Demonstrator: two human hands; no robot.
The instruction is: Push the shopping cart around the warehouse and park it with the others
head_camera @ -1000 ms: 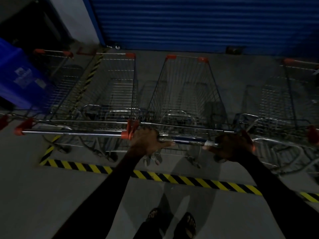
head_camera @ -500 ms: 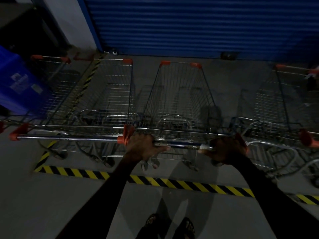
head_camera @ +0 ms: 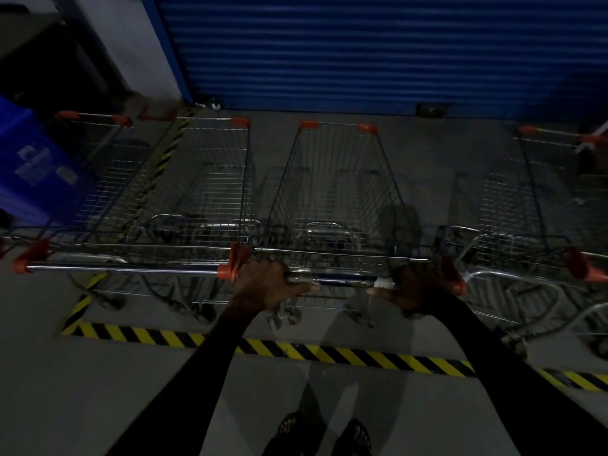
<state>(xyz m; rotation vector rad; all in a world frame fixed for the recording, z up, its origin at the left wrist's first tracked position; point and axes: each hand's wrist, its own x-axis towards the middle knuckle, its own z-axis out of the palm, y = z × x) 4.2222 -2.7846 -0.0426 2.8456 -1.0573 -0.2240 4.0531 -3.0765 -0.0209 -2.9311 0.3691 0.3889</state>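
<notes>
Both hands, left hand [head_camera: 268,284] and right hand [head_camera: 419,287], are gripping the shopping cart [head_camera: 335,199] handle [head_camera: 342,278], fingers wrapping it, cart stretching ahead.

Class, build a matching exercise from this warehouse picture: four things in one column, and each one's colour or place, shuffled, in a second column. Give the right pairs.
Things:
1. roller shutter
2. floor tape
3. left hand
4. cart handle caps

Descriptions:
A. yellow and black stripes
B. on the middle cart's handle bar
C. blue, behind the carts
D. red-orange

Pairs: 1-C, 2-A, 3-B, 4-D
</notes>
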